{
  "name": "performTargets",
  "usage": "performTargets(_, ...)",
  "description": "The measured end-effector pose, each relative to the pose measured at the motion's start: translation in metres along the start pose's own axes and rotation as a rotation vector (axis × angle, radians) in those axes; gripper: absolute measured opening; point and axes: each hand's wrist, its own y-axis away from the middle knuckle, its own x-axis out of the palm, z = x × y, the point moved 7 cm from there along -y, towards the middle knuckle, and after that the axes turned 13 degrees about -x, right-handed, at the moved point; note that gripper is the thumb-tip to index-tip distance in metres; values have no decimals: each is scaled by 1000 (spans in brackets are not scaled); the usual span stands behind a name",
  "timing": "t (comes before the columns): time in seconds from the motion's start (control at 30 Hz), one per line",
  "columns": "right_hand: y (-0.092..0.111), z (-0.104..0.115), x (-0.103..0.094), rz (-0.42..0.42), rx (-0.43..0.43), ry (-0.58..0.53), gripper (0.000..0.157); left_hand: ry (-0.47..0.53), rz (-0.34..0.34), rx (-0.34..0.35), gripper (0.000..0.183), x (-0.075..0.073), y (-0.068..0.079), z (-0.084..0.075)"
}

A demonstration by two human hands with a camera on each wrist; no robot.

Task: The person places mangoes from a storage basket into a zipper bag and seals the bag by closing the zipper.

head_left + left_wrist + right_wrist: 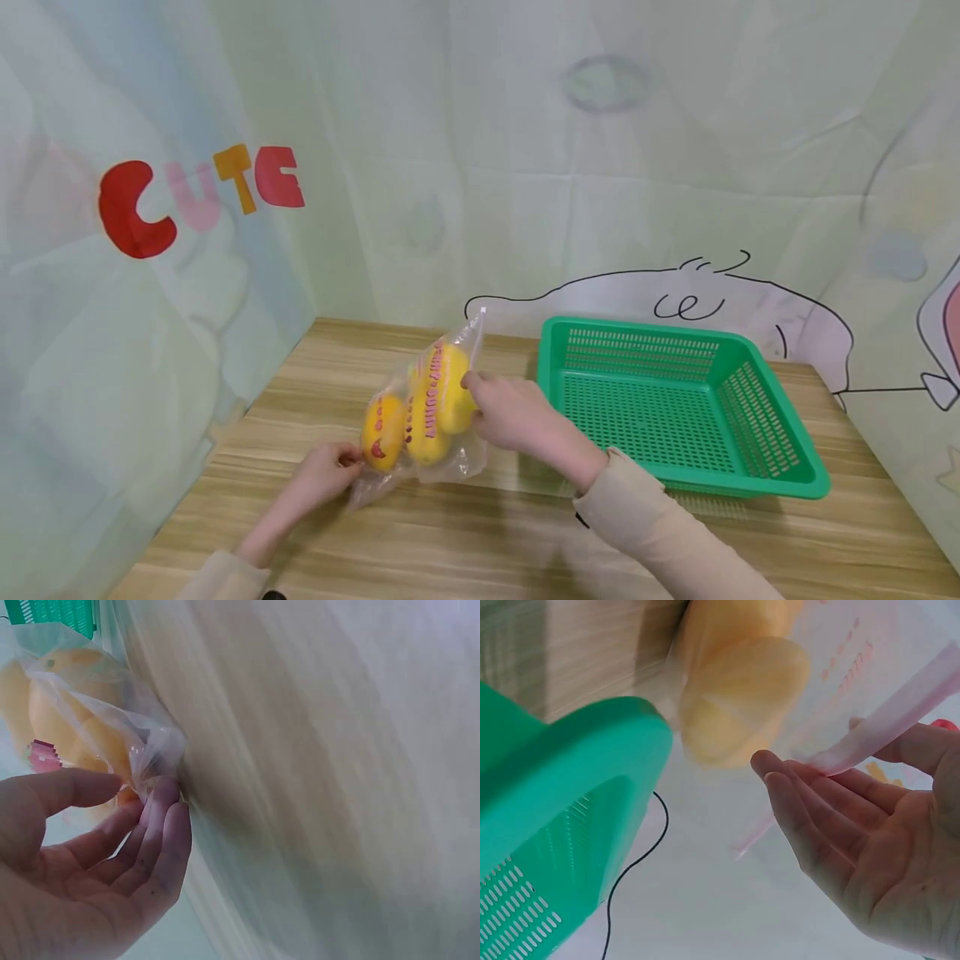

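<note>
A clear plastic zip bag (pixel 457 462) with pink and red printing holds several yellow-orange fruits (pixel 453 392) that look like mangoes. It is tilted over the left part of the table. My left hand (pixel 326 475) pinches the bag's lower left corner; the left wrist view shows the crumpled film at the fingertips (pixel 166 791). At the bag's right side, my right hand (pixel 513 417) grips its edge. In the right wrist view a pinkish strip (pixel 889 712) of the bag runs between thumb and fingers, with the fruits hanging beyond.
A green plastic basket (pixel 780 487) with slotted walls stands to the right of the bag, close to my right forearm. Under everything is a wood-grain table (pixel 337 550). Printed cloth (pixel 480 167) with cartoon drawings hangs behind and at the left.
</note>
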Motion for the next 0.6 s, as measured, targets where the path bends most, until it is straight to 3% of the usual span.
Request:
performTargets(0.43,-16,-14,-11,73,13,-10,48,27,-42,-96,31,2,11,6)
performTargets(0.6,-23,-17,-14,108,-2,-27,48,40,-28,-125,39,5,15,7)
